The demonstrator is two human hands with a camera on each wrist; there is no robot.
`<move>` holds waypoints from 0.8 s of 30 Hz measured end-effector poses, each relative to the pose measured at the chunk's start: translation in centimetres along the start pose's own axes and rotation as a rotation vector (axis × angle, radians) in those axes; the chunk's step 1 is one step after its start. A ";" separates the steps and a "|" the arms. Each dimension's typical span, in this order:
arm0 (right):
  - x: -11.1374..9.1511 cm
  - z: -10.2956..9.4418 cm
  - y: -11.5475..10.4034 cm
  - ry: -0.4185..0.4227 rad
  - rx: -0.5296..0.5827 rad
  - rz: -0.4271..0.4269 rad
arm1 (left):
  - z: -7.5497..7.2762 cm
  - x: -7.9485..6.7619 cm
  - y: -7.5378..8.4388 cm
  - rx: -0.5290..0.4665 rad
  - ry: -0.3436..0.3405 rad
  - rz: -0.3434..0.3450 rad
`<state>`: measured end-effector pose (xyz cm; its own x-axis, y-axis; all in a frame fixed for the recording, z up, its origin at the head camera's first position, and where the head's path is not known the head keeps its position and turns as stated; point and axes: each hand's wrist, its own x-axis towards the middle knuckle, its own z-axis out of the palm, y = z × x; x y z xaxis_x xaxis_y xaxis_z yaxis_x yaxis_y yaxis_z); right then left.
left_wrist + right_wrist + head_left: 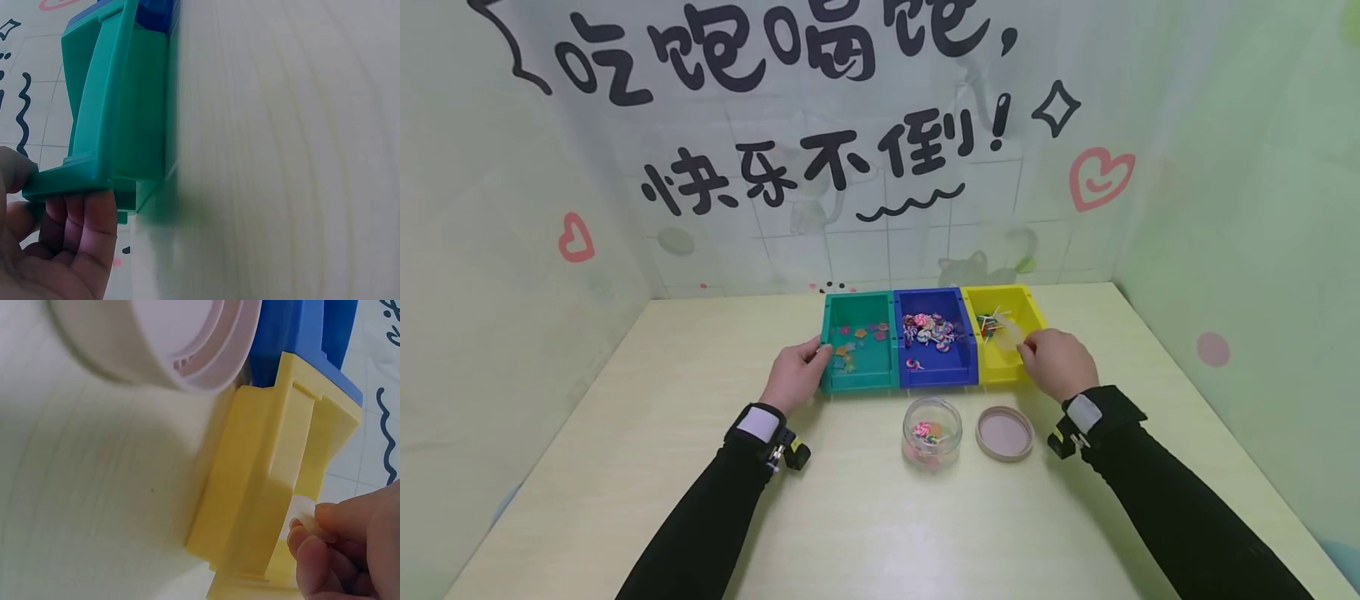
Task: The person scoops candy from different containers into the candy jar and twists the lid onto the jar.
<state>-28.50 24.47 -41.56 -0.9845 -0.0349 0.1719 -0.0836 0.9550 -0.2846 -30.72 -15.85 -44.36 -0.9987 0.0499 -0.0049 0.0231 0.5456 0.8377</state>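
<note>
My left hand (795, 373) grips the side wall of the green bin (863, 379), thumb at the rim and fingers against the outside. Several small flower- and star-like pieces (861, 333) lie in that bin. My right hand (1060, 362) pinches a small pale translucent scoop (1011, 330) over the yellow bin (1000, 367); the fingers hide its handle end. Thin stick-like pieces (989, 324) lie beside the scoop in the yellow bin. Between the two stands the blue bin (938, 372), with swirled candy-like pieces (928, 329) inside.
In front of the bins stands an open clear jar (932, 433) holding a few colourful pieces. Right of it a pale pink lid (1004, 433) lies with its inner side up. Printed wall sheets (880, 250) border the pale wooden table (865, 533).
</note>
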 end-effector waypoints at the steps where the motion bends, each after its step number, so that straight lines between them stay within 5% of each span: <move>1: 0.0 0.1 0.1 0.008 -0.002 -0.010 | 0.0 0.0 -0.1 -0.002 -0.002 -0.001; 24: -0.4 0.2 0.4 -0.025 0.028 -0.045 | -0.1 0.1 -0.1 0.030 -0.015 0.018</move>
<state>-28.17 24.83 -41.98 -0.9832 -0.0850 0.1616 -0.1316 0.9436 -0.3038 -30.83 -16.01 -44.38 -0.9974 0.0718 0.0016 0.0423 0.5693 0.8211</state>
